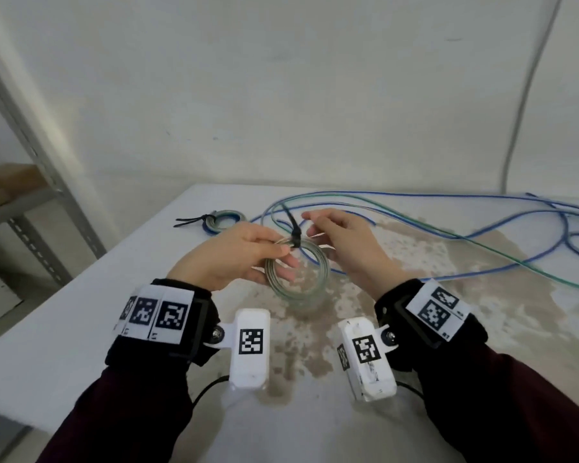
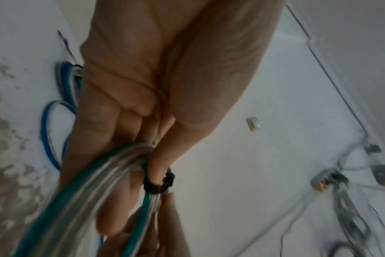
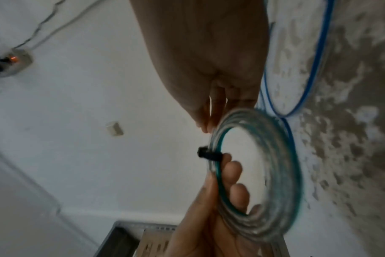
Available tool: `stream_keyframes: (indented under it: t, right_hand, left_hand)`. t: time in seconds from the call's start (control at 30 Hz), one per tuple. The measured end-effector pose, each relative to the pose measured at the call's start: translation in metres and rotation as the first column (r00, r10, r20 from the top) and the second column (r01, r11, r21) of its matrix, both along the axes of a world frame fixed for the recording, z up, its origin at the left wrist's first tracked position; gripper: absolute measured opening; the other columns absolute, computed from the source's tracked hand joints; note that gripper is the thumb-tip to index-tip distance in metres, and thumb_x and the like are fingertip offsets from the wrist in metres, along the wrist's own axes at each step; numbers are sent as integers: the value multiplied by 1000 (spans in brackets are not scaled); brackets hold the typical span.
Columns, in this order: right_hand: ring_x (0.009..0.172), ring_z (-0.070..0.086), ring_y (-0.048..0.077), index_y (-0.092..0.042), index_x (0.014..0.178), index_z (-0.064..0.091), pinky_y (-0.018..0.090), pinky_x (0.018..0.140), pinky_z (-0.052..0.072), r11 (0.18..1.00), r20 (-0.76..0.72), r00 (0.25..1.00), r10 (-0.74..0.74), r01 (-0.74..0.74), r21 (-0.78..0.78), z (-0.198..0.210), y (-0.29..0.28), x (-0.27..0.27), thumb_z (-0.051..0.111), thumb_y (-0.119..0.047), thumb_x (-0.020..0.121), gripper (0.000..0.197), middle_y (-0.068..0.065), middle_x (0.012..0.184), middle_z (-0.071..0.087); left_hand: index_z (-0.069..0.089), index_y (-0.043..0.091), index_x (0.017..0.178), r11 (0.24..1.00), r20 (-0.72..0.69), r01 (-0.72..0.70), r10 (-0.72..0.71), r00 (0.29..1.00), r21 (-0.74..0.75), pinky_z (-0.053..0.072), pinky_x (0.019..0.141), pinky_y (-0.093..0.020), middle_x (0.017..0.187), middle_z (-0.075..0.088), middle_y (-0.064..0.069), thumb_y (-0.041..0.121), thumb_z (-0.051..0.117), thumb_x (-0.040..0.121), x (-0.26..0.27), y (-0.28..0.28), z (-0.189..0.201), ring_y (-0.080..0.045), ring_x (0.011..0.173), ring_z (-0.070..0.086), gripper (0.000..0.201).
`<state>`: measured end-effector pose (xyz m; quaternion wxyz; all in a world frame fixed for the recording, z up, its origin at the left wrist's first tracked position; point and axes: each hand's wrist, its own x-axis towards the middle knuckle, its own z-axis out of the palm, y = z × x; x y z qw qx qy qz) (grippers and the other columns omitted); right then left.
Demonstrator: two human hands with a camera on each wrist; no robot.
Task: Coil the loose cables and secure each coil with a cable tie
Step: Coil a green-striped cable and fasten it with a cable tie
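My left hand pinches the clear-and-teal cable coil at its upper rim, thumb on top and fingers curled underneath, holding it off the worn white table; the black cable tie is already looped round the bundle just beside my thumb, its tail standing up and away from me; my right hand sits just beside the tie with fingers loosely bent, and I cannot tell from any view whether it has hold of the tail or is merely near it; the right wrist view shows the tie's head on the outer edge of the coil, strap crossing the strands squarely. Step in hand, as I judge it: cinching the tie on the second coil. Notes for doing it well: keep the left pinch close against the tie so the turns stay stacked and none slips out of the loop; pull the tail in line with the head, not sideways, so the strap does not twist; stop at snug, since the thin strands would likely kink if overtightened. One tied coil lies further back on the table; loose blue and green cables sprawl to the right, not yet coiled.
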<state>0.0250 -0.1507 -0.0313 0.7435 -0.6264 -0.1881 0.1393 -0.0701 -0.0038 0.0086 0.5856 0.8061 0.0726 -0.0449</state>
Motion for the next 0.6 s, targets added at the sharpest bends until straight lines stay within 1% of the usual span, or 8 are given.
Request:
stream_keyframes:
  t: [0.07, 0.17, 0.23, 0.33, 0.4, 0.47, 0.53, 0.6]
  right_hand:
    - [54, 53, 9, -12, 86, 64, 17, 48, 42, 995, -214, 977, -6, 28, 100, -11, 14, 12, 51, -15, 96, 17, -1, 65, 56]
    - [49, 51, 10, -11, 82, 61, 18, 44, 42, 982, -455, 891, 5, 81, 170, -30, 32, 26, 51, -13, 95, 17, 0, 60, 53]
    - [46, 52, 9, -10, 84, 61, 19, 44, 43, 986, -502, 864, 20, 68, 155, -39, 45, 31, 51, -13, 95, 15, -1, 56, 54]
    - [48, 52, 10, -7, 89, 61, 21, 47, 45, 989, -501, 863, 69, 7, 148, -48, 61, 33, 50, -13, 96, 15, 0, 56, 54]
    - [52, 52, 11, -5, 91, 61, 21, 52, 47, 986, -484, 871, 88, -9, 164, -52, 68, 33, 48, -11, 97, 15, 1, 59, 53]
    - [54, 53, 12, -4, 92, 61, 21, 54, 48, 984, -456, 885, 95, -15, 177, -56, 70, 33, 47, -10, 98, 16, 2, 61, 54]
    - [53, 54, 11, -4, 90, 61, 22, 54, 48, 984, -423, 901, 95, -22, 174, -59, 69, 32, 46, -10, 98, 18, 2, 60, 54]
    - [54, 54, 11, -4, 89, 61, 22, 55, 48, 986, -397, 913, 100, -36, 166, -60, 67, 31, 45, -10, 99, 20, 2, 61, 55]
  left_hand:
    - [59, 8, 89, 985, 23, -135, 138, 990, -108, 57, 64, -27, 84, 74, -5, 6, 55, 94, 13, 20, -2, -16, 70, 72, 6]
    - [53, 4, 99, 888, 69, -371, 402, 913, -273, 57, 56, -24, 87, 73, -10, 2, 57, 92, 43, 56, -10, -14, 63, 71, 8]
    - [50, 5, 94, 788, 73, -497, 556, 828, -363, 57, 52, -26, 91, 68, -13, 2, 56, 93, 65, 79, -18, -17, 62, 68, 7]
    - [50, 7, 81, 664, 25, -619, 691, 723, -419, 58, 49, -29, 85, 60, -13, 0, 58, 92, 96, 106, -31, -22, 69, 62, 15]
    - [52, 5, 78, 619, -19, -684, 736, 677, -386, 57, 46, -30, 80, 59, -14, 1, 62, 89, 112, 121, -41, -23, 68, 61, 15]
    - [56, 4, 76, 612, -41, -731, 758, 651, -301, 55, 44, -29, 75, 59, -15, 5, 66, 87, 125, 131, -54, -23, 63, 59, 15]
    - [60, 4, 72, 632, 8, -773, 774, 633, -56, 51, 54, -30, 77, 62, -20, 16, 73, 82, 131, 140, -66, -26, 66, 56, 20]
    - [57, 6, 64, 609, 78, -769, 772, 631, 194, 42, 65, -30, 81, 62, -18, 24, 74, 79, 131, 144, -74, -25, 75, 54, 29]
